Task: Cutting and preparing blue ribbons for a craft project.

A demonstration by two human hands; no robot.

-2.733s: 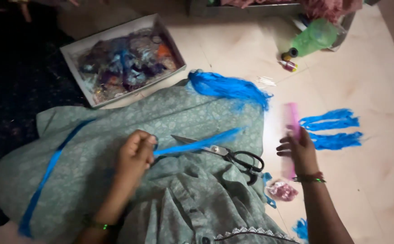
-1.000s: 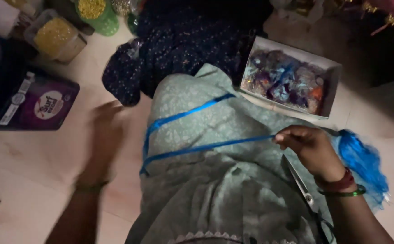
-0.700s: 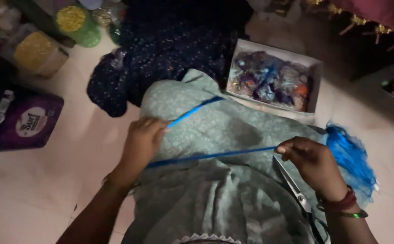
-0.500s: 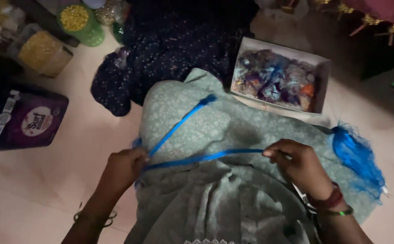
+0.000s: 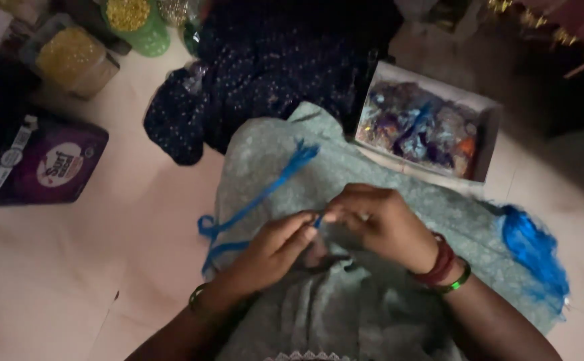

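**stitchfan:** Both hands have come together since half a second back. Then they were spread apart holding the blue cord stretched across the lap, now the left hand (image 5: 275,251) and right hand (image 5: 379,224) meet at the middle, fingertips almost touching. Each looks pinched shut on an end of the blue cord (image 5: 258,200) right where they meet. The rest of the cord trails off to the left over the pale green cloth (image 5: 345,314), loops near the cloth's edge, and one frayed end lies up toward the dark dotted fabric (image 5: 272,73).

**knotty_k:** What could go wrong, you reckon?

**stitchfan:** My guess: the cord is thin and slick-looking, so a loose pinch could let an end slip out. That slack loop hangs right at the edge of the lap too, so a tug could snag it or pull it into a tangle.

**knotty_k:** Anything you can't see?

**stitchfan:** Plenty, it's dim. The bit of cord between the fingers is mostly covered, so I can't tell if there's a knot there. Something dark sits just under the hands on the cloth, can't make it out. The blue tassel bundle (image 5: 533,251) on the right is only partly clear, the box of shiny bits (image 5: 426,124) is a blur of colours, and the jars (image 5: 71,57) top left are cut off.
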